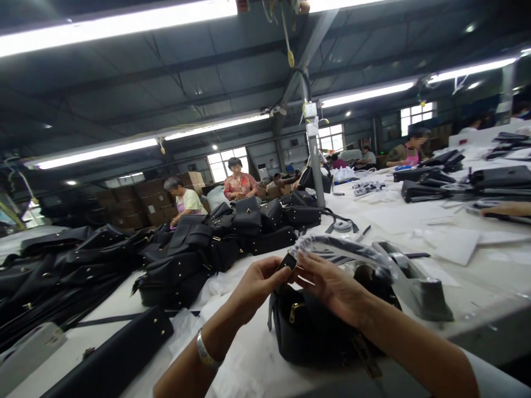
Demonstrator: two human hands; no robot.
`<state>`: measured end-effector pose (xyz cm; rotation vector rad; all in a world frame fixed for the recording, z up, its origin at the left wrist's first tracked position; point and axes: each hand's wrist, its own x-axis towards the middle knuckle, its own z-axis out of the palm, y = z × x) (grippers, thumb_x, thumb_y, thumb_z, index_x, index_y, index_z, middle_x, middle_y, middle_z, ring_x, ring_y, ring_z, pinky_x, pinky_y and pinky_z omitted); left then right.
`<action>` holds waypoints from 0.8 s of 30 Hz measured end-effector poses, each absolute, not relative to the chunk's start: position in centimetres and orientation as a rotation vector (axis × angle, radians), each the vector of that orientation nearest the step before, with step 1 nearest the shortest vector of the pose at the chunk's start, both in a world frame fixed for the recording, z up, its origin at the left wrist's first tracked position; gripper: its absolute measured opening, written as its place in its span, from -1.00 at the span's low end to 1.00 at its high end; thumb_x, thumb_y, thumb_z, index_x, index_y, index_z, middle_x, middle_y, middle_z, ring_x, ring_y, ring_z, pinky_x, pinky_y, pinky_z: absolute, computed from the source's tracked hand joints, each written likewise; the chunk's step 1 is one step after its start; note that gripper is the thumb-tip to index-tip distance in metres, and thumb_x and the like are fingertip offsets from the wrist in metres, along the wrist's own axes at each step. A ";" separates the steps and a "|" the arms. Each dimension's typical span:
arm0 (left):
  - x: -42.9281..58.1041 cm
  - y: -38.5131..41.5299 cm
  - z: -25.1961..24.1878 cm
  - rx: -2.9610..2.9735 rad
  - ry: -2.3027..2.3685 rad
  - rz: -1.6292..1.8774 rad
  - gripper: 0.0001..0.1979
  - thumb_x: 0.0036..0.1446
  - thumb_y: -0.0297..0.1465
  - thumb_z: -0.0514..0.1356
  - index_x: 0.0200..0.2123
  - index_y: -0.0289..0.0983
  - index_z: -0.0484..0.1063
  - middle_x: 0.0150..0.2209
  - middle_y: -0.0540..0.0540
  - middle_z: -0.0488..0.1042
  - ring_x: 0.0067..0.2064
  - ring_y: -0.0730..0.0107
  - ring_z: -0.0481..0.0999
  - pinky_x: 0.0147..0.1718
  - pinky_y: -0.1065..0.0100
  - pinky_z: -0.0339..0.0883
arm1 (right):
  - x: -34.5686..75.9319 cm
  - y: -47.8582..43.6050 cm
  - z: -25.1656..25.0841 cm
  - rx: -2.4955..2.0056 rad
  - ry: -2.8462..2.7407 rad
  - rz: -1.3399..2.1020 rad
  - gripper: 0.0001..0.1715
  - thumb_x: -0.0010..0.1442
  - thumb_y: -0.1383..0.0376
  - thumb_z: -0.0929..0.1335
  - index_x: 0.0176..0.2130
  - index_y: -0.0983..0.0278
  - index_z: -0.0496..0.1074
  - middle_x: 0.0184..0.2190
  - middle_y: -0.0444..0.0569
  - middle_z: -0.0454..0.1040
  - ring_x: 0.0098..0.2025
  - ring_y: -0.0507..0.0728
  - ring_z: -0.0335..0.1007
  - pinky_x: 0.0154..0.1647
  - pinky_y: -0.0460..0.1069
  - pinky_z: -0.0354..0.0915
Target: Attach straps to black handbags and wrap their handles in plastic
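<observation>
1. Handbag (315,331) on tabletop (477,276), under left hand (257,284) and right hand (332,284) (both meet on a small tag (287,261) above it).
2. Tape dispenser (418,282) just right of handbag.
3. Bag pile (186,254) behind-left of handbag.

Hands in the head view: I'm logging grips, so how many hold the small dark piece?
2. The left hand pinches the small dark piece from the left, the right hand from the right, above a black bag. A co-worker's arm lies far right, apart.
</observation>
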<state>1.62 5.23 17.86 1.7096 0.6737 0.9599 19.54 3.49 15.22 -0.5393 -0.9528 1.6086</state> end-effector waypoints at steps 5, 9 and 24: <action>1.6 5.1 17.2 1.701 0.670 0.970 -0.59 0.18 -0.07 0.28 -0.31 -0.35 0.57 -0.39 -0.10 0.52 -0.38 0.43 0.41 -0.36 0.44 0.22 | 20.3 3.5 16.5 -0.569 -0.853 1.490 -0.77 0.03 0.19 0.56 -0.34 0.26 0.58 -0.27 -0.10 0.65 -0.12 0.08 0.57 0.16 -0.02 0.35; 2.3 4.9 16.6 1.697 0.694 0.999 -0.58 0.19 -0.07 0.26 -0.33 -0.36 0.58 -0.42 -0.10 0.53 -0.42 0.46 0.39 -0.41 0.47 0.19 | 21.3 3.9 17.0 -0.594 -0.747 1.391 -0.85 0.07 0.23 0.54 -0.35 0.22 0.56 -0.32 -0.13 0.66 -0.14 0.11 0.60 0.12 0.04 0.41; 4.3 4.9 15.9 1.836 0.887 1.184 -0.66 0.19 -0.17 0.24 -0.48 -0.31 0.46 -0.51 0.01 0.41 -0.46 0.47 0.29 -0.46 0.46 0.11 | 21.1 1.9 16.8 -0.622 -0.742 1.395 -0.83 0.26 0.27 0.39 -0.28 0.27 0.61 -0.28 -0.03 0.67 -0.16 0.12 0.61 0.10 0.04 0.41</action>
